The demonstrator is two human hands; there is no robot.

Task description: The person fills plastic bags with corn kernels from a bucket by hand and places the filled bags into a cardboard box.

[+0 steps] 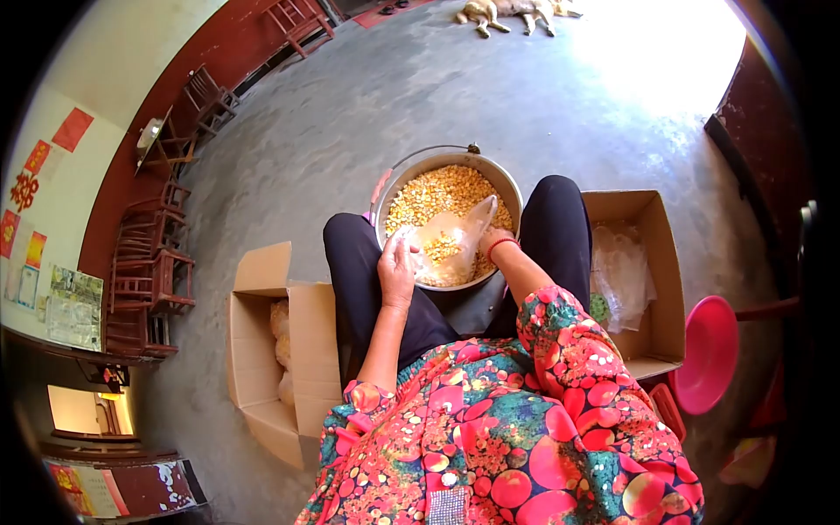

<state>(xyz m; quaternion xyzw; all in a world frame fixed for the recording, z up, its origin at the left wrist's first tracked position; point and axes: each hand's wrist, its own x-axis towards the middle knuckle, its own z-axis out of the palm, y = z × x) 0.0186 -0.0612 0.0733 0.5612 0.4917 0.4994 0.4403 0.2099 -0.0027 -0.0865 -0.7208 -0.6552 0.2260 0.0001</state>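
A metal pot (514,188) of yellow corn kernels (442,191) stands between my knees, its handle swung to the far side. Over the kernels lies a clear plastic bag (462,238), with some corn showing in or through it. My left hand (398,267) grips the bag's left edge, thumb and fingers closed on the film. At the right inner side of the pot is my right hand (497,243), beside the bag and low against the corn. Its fingers are mostly hidden, so what it holds does not show.
On my left an open cardboard box (313,337) contains filled bags (282,337). Another box (661,262) at my right holds clear plastic bags (621,276). Beyond it is a pink basin (707,354). Wooden chairs (153,280) line the left wall; a dog (512,10) lies at the far end.
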